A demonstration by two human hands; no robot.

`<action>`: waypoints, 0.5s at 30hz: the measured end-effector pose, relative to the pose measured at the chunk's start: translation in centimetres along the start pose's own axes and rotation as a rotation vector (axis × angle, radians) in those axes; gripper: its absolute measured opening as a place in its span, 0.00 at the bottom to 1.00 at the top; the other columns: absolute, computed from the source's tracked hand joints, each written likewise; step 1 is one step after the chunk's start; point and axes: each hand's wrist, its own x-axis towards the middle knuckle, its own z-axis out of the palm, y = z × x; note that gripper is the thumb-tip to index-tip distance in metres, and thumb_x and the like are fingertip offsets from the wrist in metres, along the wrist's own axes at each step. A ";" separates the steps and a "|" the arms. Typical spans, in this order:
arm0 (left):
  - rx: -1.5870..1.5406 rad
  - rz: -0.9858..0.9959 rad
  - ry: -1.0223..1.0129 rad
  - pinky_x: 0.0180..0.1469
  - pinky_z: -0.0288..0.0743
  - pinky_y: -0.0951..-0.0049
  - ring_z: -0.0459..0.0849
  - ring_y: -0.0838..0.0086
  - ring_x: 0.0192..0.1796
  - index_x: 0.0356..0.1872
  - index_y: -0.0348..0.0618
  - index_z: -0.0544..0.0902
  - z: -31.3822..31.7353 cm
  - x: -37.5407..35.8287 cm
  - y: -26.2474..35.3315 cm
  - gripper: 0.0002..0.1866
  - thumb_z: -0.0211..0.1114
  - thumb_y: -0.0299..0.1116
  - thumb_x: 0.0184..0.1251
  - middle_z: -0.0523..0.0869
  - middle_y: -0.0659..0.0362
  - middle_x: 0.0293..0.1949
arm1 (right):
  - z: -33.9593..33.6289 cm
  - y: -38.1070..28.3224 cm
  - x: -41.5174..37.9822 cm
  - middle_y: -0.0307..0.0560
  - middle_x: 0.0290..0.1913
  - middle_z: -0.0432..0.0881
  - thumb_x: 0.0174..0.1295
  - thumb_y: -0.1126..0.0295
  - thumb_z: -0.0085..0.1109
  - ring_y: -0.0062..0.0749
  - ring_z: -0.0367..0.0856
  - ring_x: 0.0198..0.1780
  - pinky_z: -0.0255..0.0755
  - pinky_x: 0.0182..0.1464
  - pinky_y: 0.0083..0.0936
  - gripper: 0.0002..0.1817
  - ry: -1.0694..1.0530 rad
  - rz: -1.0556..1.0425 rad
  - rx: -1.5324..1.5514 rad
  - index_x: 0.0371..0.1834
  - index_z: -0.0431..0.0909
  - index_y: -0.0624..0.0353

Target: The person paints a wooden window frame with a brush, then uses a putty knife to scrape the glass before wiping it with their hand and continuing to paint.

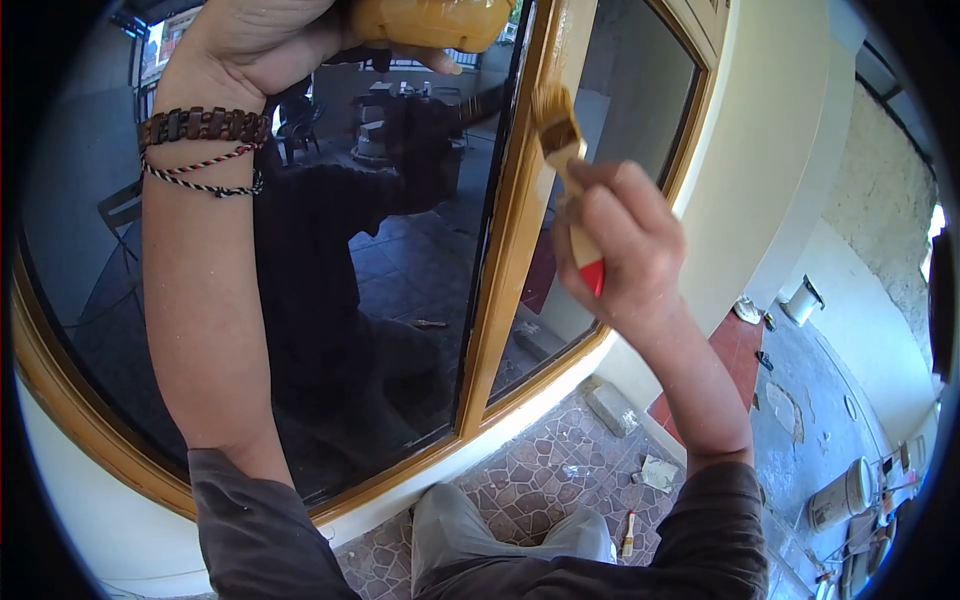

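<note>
My right hand (630, 235) is closed round the wooden handle of a paintbrush (560, 140) with a red tip. Its bristles rest against the upright wooden window frame (510, 210), between two dark glass panes. At the top, my left hand (290, 45) holds a container of orange-brown liquid (435, 22) from below, in front of the left pane (400, 270). Part of that hand is cut off by the upper edge of the view. Bracelets circle the left wrist.
On the patterned stone floor (530, 470) lie a second brush (628, 535), a grey block (611, 408) and a pale scrap (657, 473). A bucket (840, 495) stands at the lower right, beside several tools. A white container (802, 300) stands by the right wall.
</note>
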 end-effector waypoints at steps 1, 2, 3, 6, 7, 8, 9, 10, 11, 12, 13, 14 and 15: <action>-0.004 -0.005 0.006 0.53 0.80 0.67 0.84 0.69 0.47 0.54 0.33 0.77 0.0 0.0 -0.1 0.23 0.71 0.31 0.59 0.84 0.55 0.44 | 0.1 -0.3 -0.6 0.52 0.39 0.80 0.41 0.86 0.68 0.41 0.83 0.34 0.78 0.34 0.30 0.12 -0.002 -0.002 0.002 0.26 0.74 0.64; -0.007 -0.010 0.013 0.53 0.80 0.67 0.84 0.69 0.47 0.54 0.33 0.77 0.0 0.1 -0.2 0.23 0.71 0.31 0.59 0.84 0.55 0.44 | 0.0 -0.7 -1.1 0.52 0.39 0.80 0.41 0.86 0.67 0.41 0.83 0.34 0.78 0.34 0.30 0.12 -0.040 0.011 0.028 0.26 0.74 0.64; 0.059 -0.026 0.077 0.53 0.80 0.67 0.84 0.69 0.47 0.54 0.33 0.77 -0.2 0.3 -0.7 0.23 0.71 0.31 0.59 0.84 0.55 0.44 | -0.1 -1.1 -1.6 0.53 0.38 0.80 0.41 0.86 0.67 0.42 0.82 0.33 0.78 0.34 0.30 0.12 -0.079 0.025 0.053 0.26 0.74 0.64; 0.068 -0.024 0.072 0.52 0.80 0.67 0.84 0.69 0.47 0.54 0.33 0.77 -0.1 0.0 -0.4 0.23 0.71 0.31 0.60 0.84 0.55 0.44 | -1.6 -1.4 -1.1 0.52 0.38 0.81 0.41 0.86 0.68 0.39 0.84 0.35 0.78 0.35 0.28 0.11 -0.083 0.079 0.083 0.26 0.76 0.64; 0.040 -0.013 0.040 0.52 0.80 0.67 0.84 0.69 0.47 0.54 0.33 0.78 -0.1 0.0 -0.3 0.23 0.71 0.31 0.60 0.84 0.54 0.44 | -1.9 -1.4 -0.9 0.52 0.39 0.82 0.41 0.86 0.68 0.37 0.84 0.35 0.78 0.35 0.27 0.11 -0.046 0.099 0.091 0.26 0.77 0.64; 0.011 -0.004 0.007 0.52 0.80 0.67 0.84 0.69 0.47 0.54 0.33 0.78 -0.1 -0.1 -0.3 0.23 0.71 0.31 0.60 0.84 0.54 0.44 | -1.6 -1.1 -0.5 0.51 0.40 0.82 0.42 0.86 0.68 0.35 0.85 0.36 0.78 0.36 0.26 0.11 0.069 0.075 0.077 0.27 0.78 0.64; 0.009 -0.005 0.013 0.52 0.80 0.66 0.84 0.69 0.47 0.54 0.33 0.78 -0.1 -0.1 -0.3 0.22 0.71 0.31 0.60 0.84 0.54 0.44 | -1.2 -0.7 0.0 0.51 0.40 0.82 0.42 0.86 0.68 0.35 0.85 0.36 0.78 0.36 0.26 0.11 0.068 0.078 0.081 0.27 0.78 0.64; 0.009 -0.010 0.017 0.52 0.80 0.66 0.84 0.69 0.47 0.54 0.33 0.78 -0.1 -0.2 -0.4 0.22 0.71 0.31 0.60 0.84 0.54 0.44 | -0.8 -0.3 0.3 0.51 0.39 0.82 0.41 0.86 0.68 0.35 0.84 0.36 0.77 0.35 0.26 0.11 0.102 0.041 0.047 0.27 0.78 0.64; 0.009 -0.016 0.021 0.53 0.80 0.66 0.84 0.69 0.47 0.54 0.33 0.78 -0.2 -0.2 -0.4 0.22 0.71 0.31 0.60 0.84 0.54 0.44 | -0.4 -0.1 0.5 0.51 0.39 0.82 0.41 0.86 0.68 0.36 0.84 0.35 0.77 0.35 0.26 0.11 0.137 0.004 0.013 0.27 0.78 0.64; -0.002 -0.027 0.021 0.53 0.80 0.66 0.84 0.69 0.47 0.54 0.32 0.78 -0.2 -0.3 -0.5 0.22 0.71 0.31 0.60 0.84 0.54 0.44 | -0.1 -0.1 0.2 0.51 0.39 0.82 0.41 0.87 0.68 0.37 0.84 0.34 0.77 0.35 0.27 0.12 0.065 0.031 0.027 0.28 0.78 0.65; -0.006 -0.036 0.023 0.53 0.81 0.66 0.84 0.69 0.47 0.54 0.32 0.78 -0.2 -0.3 -0.5 0.22 0.71 0.31 0.61 0.84 0.54 0.44 | 0.2 -0.3 -0.2 0.51 0.39 0.82 0.41 0.87 0.68 0.37 0.84 0.34 0.77 0.35 0.27 0.12 0.065 0.036 0.034 0.28 0.78 0.65; -0.010 -0.045 0.025 0.53 0.81 0.66 0.84 0.69 0.47 0.54 0.32 0.78 -0.2 -0.3 -0.5 0.22 0.71 0.31 0.61 0.84 0.54 0.44 | 0.2 -0.7 -0.7 0.52 0.39 0.82 0.40 0.87 0.68 0.38 0.83 0.34 0.77 0.35 0.27 0.12 0.001 0.048 0.030 0.28 0.78 0.65; -0.040 -0.030 0.044 0.53 0.81 0.65 0.85 0.68 0.47 0.54 0.32 0.78 -0.1 -0.2 -0.4 0.22 0.70 0.31 0.61 0.85 0.54 0.44 | 0.2 -1.1 -1.1 0.52 0.39 0.81 0.39 0.86 0.68 0.39 0.83 0.34 0.76 0.35 0.27 0.12 -0.062 0.059 0.027 0.28 0.78 0.65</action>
